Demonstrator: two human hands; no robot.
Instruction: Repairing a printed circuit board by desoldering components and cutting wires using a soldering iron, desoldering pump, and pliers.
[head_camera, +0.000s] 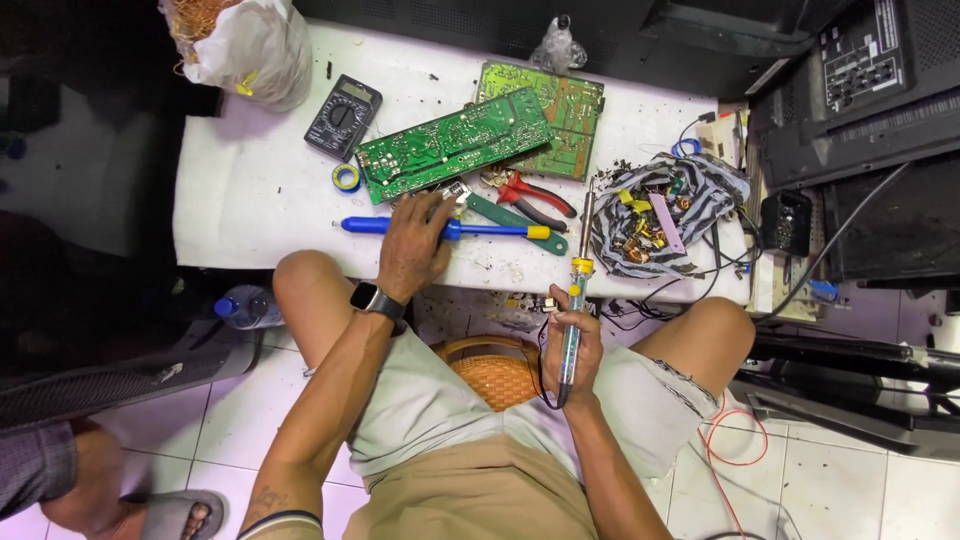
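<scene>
Right hand (572, 340) wraps fingers tight round soldering iron (575, 300), tip up, just past bench (250, 190) front edge. Iron light, stiff; tip likely hot, so hold only handle. Left hand (415, 245) rests on blue desoldering pump (445, 228), fingers spread, touching green circuit board (455, 143). Pliers (530, 198) near board. Open room left of board; right side crowded with parts bag (660, 215).

— Left hand (415, 245)?
— Arm extended forward, palm down, fingers spread flat, watch on wrist.
— Right hand (572, 345)?
— Drawn back between the knees, fingers closed in a fist-like grip, forearm bent inward.
</scene>
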